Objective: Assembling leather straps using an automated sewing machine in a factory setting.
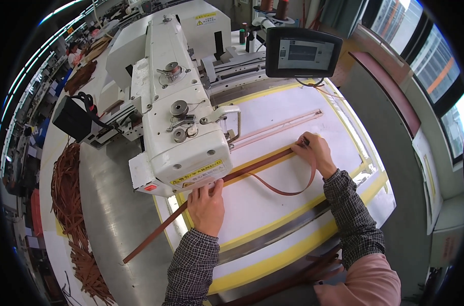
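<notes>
A long, narrow brown strap (156,231), leather by its look, runs diagonally under the front of a white sewing machine head (183,127). It lies along a yellow-edged strip on a white template sheet (262,214). My left hand (206,208) is closed on the strap beside the machine's front edge, its fingertips pressing down and the thumb partly hidden. Farther right, my right hand (315,152) pinches the strap near the strip's far end, and a small dark thing shows at its fingertips. From there a loose thinner brown length (278,190) curves back toward the strip.
A control screen (304,53) stands at the back right, with thread spools (281,9) behind it. Heaps of brown strips (67,188) lie to the left, beyond the metal tabletop (107,204). More brown straps (288,280) lie near my body.
</notes>
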Available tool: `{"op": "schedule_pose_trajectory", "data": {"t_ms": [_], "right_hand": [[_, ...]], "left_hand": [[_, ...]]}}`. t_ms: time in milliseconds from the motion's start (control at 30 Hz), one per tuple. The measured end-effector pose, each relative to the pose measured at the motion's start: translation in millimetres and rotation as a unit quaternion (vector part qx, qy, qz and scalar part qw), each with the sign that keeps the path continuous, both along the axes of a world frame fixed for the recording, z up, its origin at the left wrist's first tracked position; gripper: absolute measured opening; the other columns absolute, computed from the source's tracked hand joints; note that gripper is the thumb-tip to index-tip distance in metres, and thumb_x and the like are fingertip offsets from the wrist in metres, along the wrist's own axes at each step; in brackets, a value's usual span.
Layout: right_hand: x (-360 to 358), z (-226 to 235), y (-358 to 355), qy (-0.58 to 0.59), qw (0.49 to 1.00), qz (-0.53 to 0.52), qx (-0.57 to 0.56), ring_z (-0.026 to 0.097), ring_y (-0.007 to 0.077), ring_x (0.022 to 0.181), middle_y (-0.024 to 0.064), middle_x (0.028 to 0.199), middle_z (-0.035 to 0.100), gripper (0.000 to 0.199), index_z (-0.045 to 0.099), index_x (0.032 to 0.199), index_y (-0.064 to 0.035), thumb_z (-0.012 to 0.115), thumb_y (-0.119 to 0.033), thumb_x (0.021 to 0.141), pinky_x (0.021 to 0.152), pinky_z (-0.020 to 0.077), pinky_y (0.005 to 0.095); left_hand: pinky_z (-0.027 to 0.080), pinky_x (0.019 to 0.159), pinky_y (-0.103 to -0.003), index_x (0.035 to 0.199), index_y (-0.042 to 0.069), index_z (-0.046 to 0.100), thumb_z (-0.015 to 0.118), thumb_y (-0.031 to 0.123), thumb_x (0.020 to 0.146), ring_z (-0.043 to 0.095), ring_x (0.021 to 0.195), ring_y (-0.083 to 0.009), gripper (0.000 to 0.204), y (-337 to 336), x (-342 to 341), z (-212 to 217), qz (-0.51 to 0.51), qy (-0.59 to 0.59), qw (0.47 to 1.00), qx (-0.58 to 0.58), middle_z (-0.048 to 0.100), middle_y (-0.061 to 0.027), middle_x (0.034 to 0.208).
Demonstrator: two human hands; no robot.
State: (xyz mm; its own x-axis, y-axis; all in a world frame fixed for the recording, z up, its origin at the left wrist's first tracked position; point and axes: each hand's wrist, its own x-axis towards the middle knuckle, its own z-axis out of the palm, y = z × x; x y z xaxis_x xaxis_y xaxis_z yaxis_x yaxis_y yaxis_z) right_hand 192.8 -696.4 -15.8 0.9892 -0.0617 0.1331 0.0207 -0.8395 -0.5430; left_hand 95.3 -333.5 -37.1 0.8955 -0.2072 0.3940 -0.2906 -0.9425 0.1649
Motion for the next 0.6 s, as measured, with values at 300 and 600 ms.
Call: {"op": "schedule_pose_trajectory", "data": {"t_ms": [300,600], "right_hand": [[-0.4,1.3,-47.7,-0.001,0.990,-0.141,-0.022,0.075,0.0316,0.084,0.0117,0.092,0.079,0.028,0.073,0.108,-0.0078,0.081,-0.028,0.090,0.077,0.0593,0.0404],[-26.3,-12.4,-62.6,-0.232,0.943,0.109,-0.213,0.069,0.0248,0.115,0.0068,0.132,0.070,0.041,0.070,0.131,-0.0095,0.080,-0.014,0.091,0.080,0.0649,0.0368]], "left_hand": [[0.055,0.086,-0.048,0.125,0.014,0.077,0.070,0.011,0.094,0.065,0.111,-0.0354,0.032,-1.9,2.9,0.2,-0.004,0.001,1.000,0.007,0.067,-0.0104,0.120],[0.054,0.090,-0.050,0.126,0.014,0.078,0.069,0.012,0.096,0.065,0.113,-0.0374,0.032,3.2,3.0,-0.5,0.000,0.003,1.000,0.003,0.067,-0.0129,0.124]]}}
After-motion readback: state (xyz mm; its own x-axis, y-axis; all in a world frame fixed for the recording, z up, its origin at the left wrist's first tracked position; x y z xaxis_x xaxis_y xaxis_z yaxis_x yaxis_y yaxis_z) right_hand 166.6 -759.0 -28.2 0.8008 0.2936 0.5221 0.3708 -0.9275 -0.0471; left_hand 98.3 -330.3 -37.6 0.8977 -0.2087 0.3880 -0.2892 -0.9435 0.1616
